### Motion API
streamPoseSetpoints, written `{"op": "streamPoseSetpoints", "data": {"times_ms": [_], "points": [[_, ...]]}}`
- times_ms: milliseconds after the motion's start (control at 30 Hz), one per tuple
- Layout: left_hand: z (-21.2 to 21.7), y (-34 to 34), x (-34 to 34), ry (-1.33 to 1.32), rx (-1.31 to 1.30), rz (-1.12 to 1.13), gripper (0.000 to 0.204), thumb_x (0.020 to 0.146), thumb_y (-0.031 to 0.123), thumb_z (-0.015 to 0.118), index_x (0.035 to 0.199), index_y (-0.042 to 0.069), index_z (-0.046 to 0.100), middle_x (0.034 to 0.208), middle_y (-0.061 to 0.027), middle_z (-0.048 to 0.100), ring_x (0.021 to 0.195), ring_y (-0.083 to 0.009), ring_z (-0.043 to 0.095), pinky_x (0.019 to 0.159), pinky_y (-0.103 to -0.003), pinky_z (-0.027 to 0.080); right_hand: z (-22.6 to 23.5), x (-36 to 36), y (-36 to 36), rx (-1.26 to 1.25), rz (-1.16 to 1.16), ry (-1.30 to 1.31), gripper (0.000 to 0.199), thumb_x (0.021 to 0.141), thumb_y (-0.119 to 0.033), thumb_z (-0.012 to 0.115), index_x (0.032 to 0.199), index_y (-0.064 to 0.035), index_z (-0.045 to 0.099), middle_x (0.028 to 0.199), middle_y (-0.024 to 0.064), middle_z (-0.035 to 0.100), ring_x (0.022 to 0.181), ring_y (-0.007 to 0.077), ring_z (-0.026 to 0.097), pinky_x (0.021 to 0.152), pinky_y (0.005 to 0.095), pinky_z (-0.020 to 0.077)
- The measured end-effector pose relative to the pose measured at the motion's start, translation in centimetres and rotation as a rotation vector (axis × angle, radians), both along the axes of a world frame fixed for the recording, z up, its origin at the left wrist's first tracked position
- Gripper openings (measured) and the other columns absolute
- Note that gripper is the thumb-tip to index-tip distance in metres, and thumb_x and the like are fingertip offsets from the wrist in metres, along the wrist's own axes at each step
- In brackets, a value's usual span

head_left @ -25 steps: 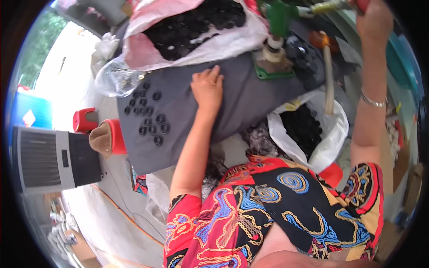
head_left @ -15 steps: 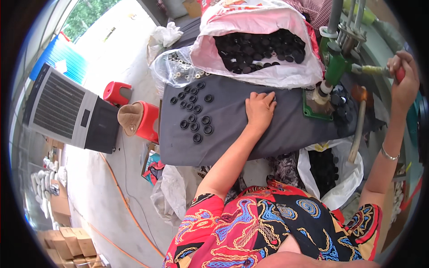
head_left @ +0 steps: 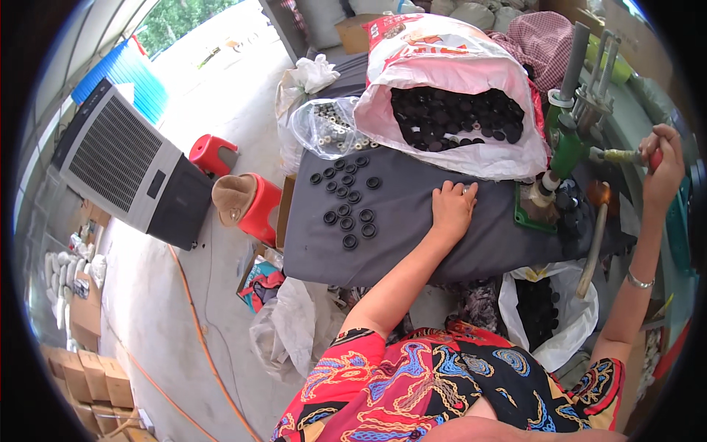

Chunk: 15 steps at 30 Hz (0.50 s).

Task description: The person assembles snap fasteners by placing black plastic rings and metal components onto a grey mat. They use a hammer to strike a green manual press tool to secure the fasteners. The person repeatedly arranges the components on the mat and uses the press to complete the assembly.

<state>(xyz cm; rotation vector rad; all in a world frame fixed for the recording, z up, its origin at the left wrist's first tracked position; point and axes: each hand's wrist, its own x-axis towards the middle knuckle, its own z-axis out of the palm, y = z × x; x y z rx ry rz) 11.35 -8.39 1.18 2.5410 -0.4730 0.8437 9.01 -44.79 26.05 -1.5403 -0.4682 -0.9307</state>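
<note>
At a tabletop (head_left: 412, 243) draped in dark grey cloth, a person in a bright red, blue and yellow patterned top sits working, seen from above their own head. Their left hand (head_left: 451, 208) lies palm down on the cloth, fingers loosely spread and holding nothing, just beside the base of a small green hand-operated press (head_left: 563, 151); it seems placed there to be close to where parts go in. Their right hand (head_left: 660, 175) is raised and closed around the red grip of the press's metal lever (head_left: 626, 155), the arm stretched up to reach it, a thin bracelet on the wrist.

To the left of the resting hand, a loose cluster of small black rubber rings (head_left: 347, 202) lies spread on the cloth, well within reach. Behind it, a clear plastic bag (head_left: 328, 127) holds small pale and dark fittings. A large pink and white sack (head_left: 456, 110), its mouth folded open toward the person, is full of black round parts. Below the tabletop's near edge, under the press, a white plastic bag (head_left: 545, 317) hangs open with more black pieces inside, seemingly positioned to catch what comes off the press.

On the concrete floor to the left stand a grey box-shaped air cooler (head_left: 129, 166) and two red plastic stools (head_left: 250, 199), one carrying a brown hat. An orange cable runs across the floor.
</note>
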Motion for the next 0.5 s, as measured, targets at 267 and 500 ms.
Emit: {"op": "streamPoseSetpoints", "data": {"times_ms": [267, 500], "points": [[-0.1, 0.0, 0.4, 0.019, -0.039, -0.005, 0.031, 0.078, 0.021, 0.072, 0.109, 0.016, 0.07, 0.092, -0.0033, 0.065, 0.093, -0.0238, 0.055, 0.073, -0.039, 0.041, 2.1, -0.1, 2.3, 0.023, -0.034, 0.112, 0.022, 0.094, -0.007, 0.041, 0.101, 0.0021, 0.06, 0.069, 0.0039, 0.047, 0.063, 0.0132, 0.047, 0.069, 0.0283, 0.0432], [0.1, 0.2, 0.6, 0.098, -0.104, -0.021, 0.032, 0.077, 0.024, 0.074, 0.108, 0.018, 0.07, 0.094, -0.0035, 0.066, 0.092, -0.0264, 0.056, 0.075, -0.041, 0.045, 3.4, 1.0, 2.3, 0.047, -0.014, 0.118, 0.023, 0.095, -0.008, 0.039, 0.1, 0.0018, 0.06, 0.067, 0.0031, 0.047, 0.061, 0.0123, 0.046, 0.068, 0.0274, 0.043]]}}
